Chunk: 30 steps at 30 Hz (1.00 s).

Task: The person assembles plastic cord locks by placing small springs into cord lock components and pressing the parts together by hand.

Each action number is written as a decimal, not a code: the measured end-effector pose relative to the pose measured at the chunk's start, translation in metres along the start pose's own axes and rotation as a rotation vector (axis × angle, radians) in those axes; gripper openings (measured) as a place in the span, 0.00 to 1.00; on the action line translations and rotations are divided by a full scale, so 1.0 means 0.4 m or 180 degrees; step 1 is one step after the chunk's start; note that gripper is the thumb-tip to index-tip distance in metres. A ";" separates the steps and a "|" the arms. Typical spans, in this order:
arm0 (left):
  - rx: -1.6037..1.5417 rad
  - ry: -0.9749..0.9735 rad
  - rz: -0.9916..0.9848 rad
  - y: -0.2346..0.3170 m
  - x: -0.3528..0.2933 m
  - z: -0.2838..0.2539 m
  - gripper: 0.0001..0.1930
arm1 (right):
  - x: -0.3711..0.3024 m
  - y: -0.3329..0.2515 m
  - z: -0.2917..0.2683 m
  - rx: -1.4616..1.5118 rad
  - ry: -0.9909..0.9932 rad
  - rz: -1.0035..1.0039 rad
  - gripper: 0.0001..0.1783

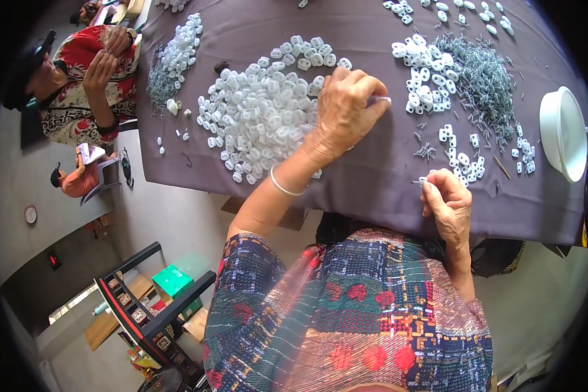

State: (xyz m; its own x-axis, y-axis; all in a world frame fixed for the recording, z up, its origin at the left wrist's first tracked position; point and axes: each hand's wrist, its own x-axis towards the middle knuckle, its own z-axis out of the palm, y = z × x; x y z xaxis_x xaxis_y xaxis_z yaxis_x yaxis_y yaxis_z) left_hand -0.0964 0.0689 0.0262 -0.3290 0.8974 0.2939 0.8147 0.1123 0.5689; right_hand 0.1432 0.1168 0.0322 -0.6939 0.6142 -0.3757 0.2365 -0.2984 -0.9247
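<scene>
small clip (pixel 423 181): located over the near edge of the bench (pixel 375 179), right of centre; white, with a thin pin seemingly projecting to its left.
right hand (pixel 449 199): thumb and fingers together, clamped on the small clip.
left hand (pixel 347 108): fingers curled, thumb and forefinger clamped on a white piece (pixel 381 100), its shape mostly hidden. a pale bracelet (pixel 282 185) sits on that wrist.
surroundings: a large heap of white clips (pixel 261 111) lies just beside the left hand. a loose group of clips (pixel 467 166) lies near the right hand. farther off, a pile of grey screws (pixel 489 81) adjoins more clips (pixel 424 72). a white bowl (pixel 563 134) stands at the right. at the far left, a second person (pixel 62 88) sits with both hands raised.
</scene>
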 end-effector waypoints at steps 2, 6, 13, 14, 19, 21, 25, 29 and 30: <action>0.0782 0.0659 0.0111 0.009 -0.001 0.012 0.13 | 0.000 0.003 -0.001 0.0030 -0.0016 -0.0015 0.03; 0.1536 0.0664 0.0357 -0.002 0.025 0.036 0.17 | -0.006 -0.004 0.010 0.0025 0.0031 -0.0026 0.03; 0.2054 0.0359 -0.0079 -0.109 0.067 0.024 0.19 | 0.001 0.000 0.001 -0.0022 0.0000 0.0078 0.03; 0.2129 0.0322 -0.0109 -0.113 0.065 0.022 0.19 | 0.000 0.000 0.001 -0.0028 0.0021 0.0081 0.03; 0.2498 0.0945 -0.0281 -0.160 0.079 -0.007 0.20 | 0.002 0.002 0.007 -0.0056 0.0084 -0.0107 0.04; 0.2186 0.0872 -0.0244 -0.211 0.083 -0.024 0.19 | 0.002 0.001 0.009 -0.0036 0.0067 -0.0092 0.04; 0.1785 0.0808 -0.0006 -0.228 0.079 -0.037 0.16 | -0.002 0.007 0.005 -0.0072 0.0101 -0.0129 0.05; 0.1764 0.0553 -0.0026 -0.208 0.050 -0.051 0.14 | 0.000 0.022 0.000 -0.0122 0.0081 -0.0192 0.05; 0.1767 0.0449 -0.0027 -0.206 0.040 -0.056 0.14 | -0.001 0.022 0.001 -0.0130 0.0081 -0.0196 0.05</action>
State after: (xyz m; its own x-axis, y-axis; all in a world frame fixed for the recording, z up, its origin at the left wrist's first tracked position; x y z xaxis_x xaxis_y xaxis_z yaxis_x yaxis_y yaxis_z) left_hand -0.1796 0.0644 0.0012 -0.3661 0.8342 0.4124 0.9279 0.3608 0.0940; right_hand 0.1453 0.1137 0.0241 -0.6905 0.6491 -0.3192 0.2220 -0.2298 -0.9476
